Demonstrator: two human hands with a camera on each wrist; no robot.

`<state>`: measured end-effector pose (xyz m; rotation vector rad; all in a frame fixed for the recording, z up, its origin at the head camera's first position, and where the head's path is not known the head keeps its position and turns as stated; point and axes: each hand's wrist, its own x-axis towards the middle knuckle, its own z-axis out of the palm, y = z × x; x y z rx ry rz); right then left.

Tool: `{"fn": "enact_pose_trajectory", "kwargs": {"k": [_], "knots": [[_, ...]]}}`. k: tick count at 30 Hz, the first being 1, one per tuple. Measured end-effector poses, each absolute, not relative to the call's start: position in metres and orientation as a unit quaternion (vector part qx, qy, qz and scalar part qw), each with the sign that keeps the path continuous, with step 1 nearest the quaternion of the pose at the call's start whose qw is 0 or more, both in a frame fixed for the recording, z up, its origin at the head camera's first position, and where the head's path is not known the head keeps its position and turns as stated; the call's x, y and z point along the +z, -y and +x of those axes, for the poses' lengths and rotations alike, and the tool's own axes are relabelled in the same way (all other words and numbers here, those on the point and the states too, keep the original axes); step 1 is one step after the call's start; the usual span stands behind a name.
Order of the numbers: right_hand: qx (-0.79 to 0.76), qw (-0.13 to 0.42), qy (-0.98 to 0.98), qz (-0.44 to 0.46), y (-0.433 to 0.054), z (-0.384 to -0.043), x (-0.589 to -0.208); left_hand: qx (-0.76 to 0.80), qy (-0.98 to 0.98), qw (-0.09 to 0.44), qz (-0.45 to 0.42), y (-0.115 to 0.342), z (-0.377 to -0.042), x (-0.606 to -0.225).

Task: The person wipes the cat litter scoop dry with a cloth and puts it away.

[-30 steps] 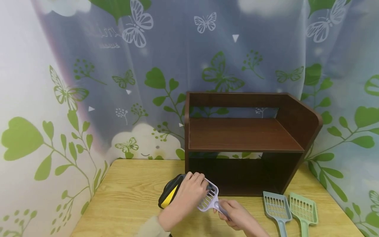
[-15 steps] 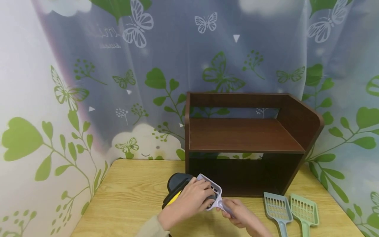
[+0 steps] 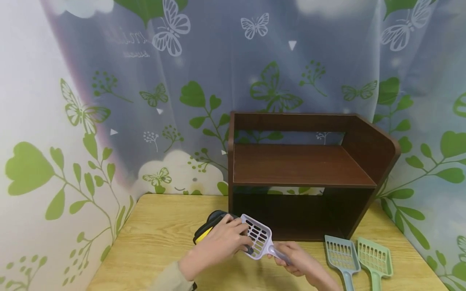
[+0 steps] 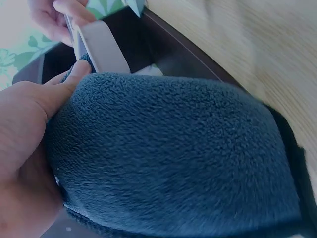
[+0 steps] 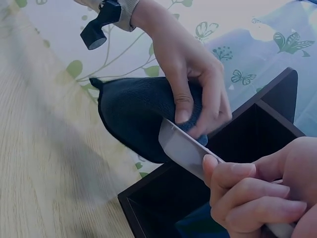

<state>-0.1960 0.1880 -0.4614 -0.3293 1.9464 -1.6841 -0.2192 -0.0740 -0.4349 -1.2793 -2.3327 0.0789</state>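
Note:
My right hand (image 3: pixel 296 259) grips the handle of a lavender slotted litter scoop (image 3: pixel 268 249), its head tilted up toward the left. In my left hand (image 3: pixel 218 241) is a plush cloth (image 4: pixel 173 153), dark blue-grey with a black edge; some yellow shows on it in the head view. The fingers pinch the cloth against the far left side of the scoop's head. From the right wrist view, the cloth (image 5: pixel 133 114) wraps over the edge of the pale scoop (image 5: pixel 183 148), with the left thumb on the near side. The palm side of the left hand is hidden in the head view.
A dark brown two-tier shelf (image 3: pixel 302 165) stands right behind the hands on the wooden table (image 3: pixel 164 226). Two more litter scoops, one blue-grey (image 3: pixel 347 275) and one green (image 3: pixel 374 275), lie side by side at the right. A patterned curtain (image 3: pixel 204 60) hangs behind.
My left hand and the cloth have slid along the scoop's head and now sit farther left, baring more of its slots. The right hand has shifted slightly right with the scoop.

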Motion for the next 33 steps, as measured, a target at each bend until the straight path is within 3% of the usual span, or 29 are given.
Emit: {"fn": "enact_pose_trajectory", "kwargs": {"k": [11,17,33], "knots": [[-0.611,0.263,-0.737,-0.123,-0.197,-0.192,-0.461,0.022,0.848,0.268,-0.456,0.094,-0.225,-0.433],[-0.624,0.263,-0.726,-0.121,-0.210,-0.192,-0.460,-0.069,0.875,0.269,-0.396,0.104,-0.227,-0.436],[-0.677,0.239,-0.680,-0.149,-0.208,-0.187,-0.464,-0.488,0.857,0.021,-0.164,0.093,-0.225,-0.449]]}}
